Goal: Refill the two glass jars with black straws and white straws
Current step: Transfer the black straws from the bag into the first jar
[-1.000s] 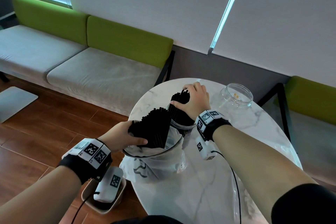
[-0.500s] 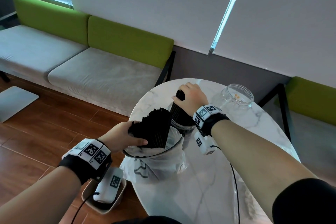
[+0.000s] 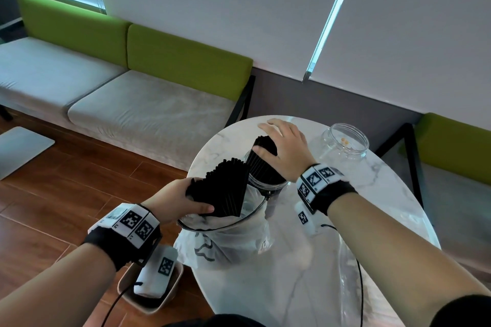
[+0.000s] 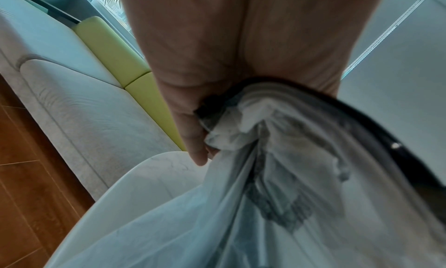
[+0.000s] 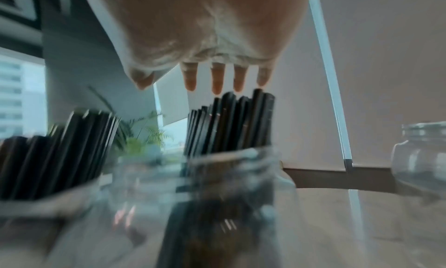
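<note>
A glass jar (image 3: 267,184) near the round marble table's (image 3: 305,287) far side holds upright black straws (image 3: 261,159). My right hand (image 3: 283,141) is spread flat over their tops, fingers straight, thumb against the bundle's side. In the right wrist view the fingertips (image 5: 217,85) sit just above the black straws (image 5: 231,123). My left hand (image 3: 186,198) grips a second bundle of black straws (image 3: 225,188) standing in a clear plastic bag (image 3: 225,244). The left wrist view shows its fingers (image 4: 193,138) bunching the plastic bag (image 4: 265,205). A second glass jar (image 3: 345,142) stands almost empty at the right.
A grey and green bench (image 3: 148,103) runs along the wall behind the table. A beige tub (image 3: 174,292) sits on the wooden floor (image 3: 53,207) by the table's left edge. Clear plastic film (image 3: 377,273) lies on the table's near right.
My right hand, which gripped the straws in the jar, has let go and spread its fingers over their tops. The left hand and its bundle have stayed put.
</note>
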A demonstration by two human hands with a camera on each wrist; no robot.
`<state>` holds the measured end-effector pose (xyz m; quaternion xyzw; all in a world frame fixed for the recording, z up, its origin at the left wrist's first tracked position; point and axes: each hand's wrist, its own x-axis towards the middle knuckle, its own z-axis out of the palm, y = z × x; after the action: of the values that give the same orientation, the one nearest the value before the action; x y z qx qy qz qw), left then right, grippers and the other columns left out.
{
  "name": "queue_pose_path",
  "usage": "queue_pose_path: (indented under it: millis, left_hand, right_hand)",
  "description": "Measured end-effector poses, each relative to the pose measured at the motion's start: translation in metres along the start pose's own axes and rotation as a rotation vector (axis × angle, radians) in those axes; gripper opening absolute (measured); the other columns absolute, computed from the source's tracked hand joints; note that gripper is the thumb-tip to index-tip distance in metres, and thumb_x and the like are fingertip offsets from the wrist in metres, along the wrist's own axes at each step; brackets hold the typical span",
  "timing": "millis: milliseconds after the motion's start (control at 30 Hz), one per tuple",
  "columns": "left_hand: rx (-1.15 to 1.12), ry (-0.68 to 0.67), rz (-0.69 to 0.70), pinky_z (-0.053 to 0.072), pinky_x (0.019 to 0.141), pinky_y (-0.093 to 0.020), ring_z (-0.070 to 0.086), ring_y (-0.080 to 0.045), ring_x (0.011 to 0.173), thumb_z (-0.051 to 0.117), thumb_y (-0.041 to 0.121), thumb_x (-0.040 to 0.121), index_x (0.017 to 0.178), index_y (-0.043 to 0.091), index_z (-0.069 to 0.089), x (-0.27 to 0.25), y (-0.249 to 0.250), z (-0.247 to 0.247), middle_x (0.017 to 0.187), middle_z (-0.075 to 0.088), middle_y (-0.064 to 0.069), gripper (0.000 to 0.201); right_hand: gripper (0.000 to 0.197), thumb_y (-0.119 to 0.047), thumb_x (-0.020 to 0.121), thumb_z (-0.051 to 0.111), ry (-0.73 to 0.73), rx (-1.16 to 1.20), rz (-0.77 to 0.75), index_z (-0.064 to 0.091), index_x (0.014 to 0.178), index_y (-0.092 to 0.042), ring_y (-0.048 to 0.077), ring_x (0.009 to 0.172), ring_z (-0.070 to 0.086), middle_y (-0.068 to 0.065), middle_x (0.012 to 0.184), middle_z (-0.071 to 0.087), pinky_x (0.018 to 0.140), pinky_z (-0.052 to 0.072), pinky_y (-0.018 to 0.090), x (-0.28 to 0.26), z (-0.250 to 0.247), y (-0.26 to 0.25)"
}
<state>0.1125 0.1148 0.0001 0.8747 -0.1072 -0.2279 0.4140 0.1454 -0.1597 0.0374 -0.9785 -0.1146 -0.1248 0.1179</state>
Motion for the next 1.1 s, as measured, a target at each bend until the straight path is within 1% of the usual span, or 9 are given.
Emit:
queue_pose_path:
  millis: [133,200,300,367,467,600,767,967,1100]
  left_hand:
    - [-0.031,0.001,0.01,0.041,0.072,-0.006,0.055,0.009,0.09,0.083,0.025,0.068,0.121,0.024,0.055,-0.001,0.0,-0.001,0.099,0.063,0.018,0.059]
    - [-0.041,0.001,0.015,0.042,0.075,-0.009,0.056,0.007,0.092,0.083,0.025,0.068,0.121,0.024,0.055,-0.001,0.0,-0.001,0.101,0.063,0.017,0.06]
    - [-0.047,0.002,0.032,0.042,0.079,-0.011,0.056,0.007,0.095,0.082,0.025,0.068,0.12,0.025,0.056,-0.002,-0.002,0.001,0.101,0.063,0.019,0.058]
    - [-0.055,0.005,0.035,0.042,0.081,-0.013,0.056,0.006,0.097,0.083,0.025,0.068,0.121,0.026,0.055,-0.002,-0.004,0.002,0.103,0.063,0.018,0.059]
    - [-0.061,0.006,0.049,0.044,0.083,-0.014,0.057,0.003,0.099,0.083,0.024,0.067,0.12,0.028,0.054,-0.004,-0.005,0.004,0.104,0.063,0.017,0.06]
    - [-0.09,0.01,0.061,0.047,0.095,-0.029,0.06,-0.008,0.105,0.084,0.019,0.066,0.12,0.026,0.056,-0.008,-0.006,0.007,0.107,0.066,0.01,0.062]
    - [-0.083,0.044,0.094,0.046,0.095,-0.028,0.059,-0.01,0.104,0.084,0.017,0.066,0.112,0.033,0.053,-0.013,-0.003,0.012,0.102,0.063,0.015,0.058]
    - [-0.085,0.045,0.128,0.048,0.094,-0.03,0.06,-0.008,0.101,0.083,0.016,0.067,0.096,0.046,0.052,-0.017,-0.003,0.01,0.101,0.066,0.013,0.053]
    - [-0.087,0.044,0.101,0.048,0.096,-0.035,0.061,-0.01,0.102,0.084,0.019,0.065,0.107,0.037,0.057,-0.015,-0.007,0.01,0.103,0.067,0.009,0.053]
  right_hand:
    - [0.059,-0.055,0.09,0.038,0.057,-0.054,-0.093,0.044,0.139,-0.023,0.025,0.136,0.027,0.001,0.146,0.038,0.112,0.021,0.043,-0.031,0.009,0.006]
    - [0.051,-0.045,0.09,0.046,0.142,0.034,-0.108,0.051,0.133,-0.018,0.023,0.126,0.038,0.001,0.136,0.047,0.109,0.029,0.038,-0.043,0.01,0.0]
    - [0.028,-0.026,0.089,0.059,0.263,0.304,-0.086,0.064,0.113,-0.012,0.014,0.097,0.053,-0.002,0.105,0.06,0.088,0.045,0.026,-0.064,0.014,-0.021]
    - [0.03,-0.022,0.087,0.067,0.196,0.526,0.059,0.062,0.116,-0.014,0.006,0.09,0.056,-0.005,0.103,0.059,0.078,0.046,0.017,-0.075,0.014,-0.039]
    - [0.064,-0.032,0.082,0.073,0.006,0.66,0.23,0.043,0.137,-0.02,0.0,0.108,0.051,-0.009,0.128,0.049,0.088,0.043,0.01,-0.084,0.02,-0.059]
    - [0.095,-0.046,0.078,0.073,-0.136,0.7,0.25,0.015,0.151,-0.025,0.003,0.139,0.026,-0.009,0.153,0.027,0.114,0.026,0.026,-0.078,0.028,-0.072]
    - [0.102,-0.035,0.077,0.078,-0.155,0.826,0.351,0.01,0.152,-0.024,0.007,0.139,0.027,-0.003,0.151,0.032,0.112,0.021,0.022,-0.065,0.031,-0.084]
    - [0.08,-0.029,0.071,0.083,-0.093,0.887,0.371,0.039,0.137,-0.026,0.002,0.127,0.037,-0.015,0.131,0.044,0.108,0.028,0.019,-0.063,0.044,-0.088]
    - [0.047,-0.025,0.068,0.085,-0.001,0.923,0.345,0.059,0.107,-0.023,-0.006,0.097,0.053,-0.016,0.101,0.059,0.089,0.036,0.009,-0.063,0.045,-0.086]
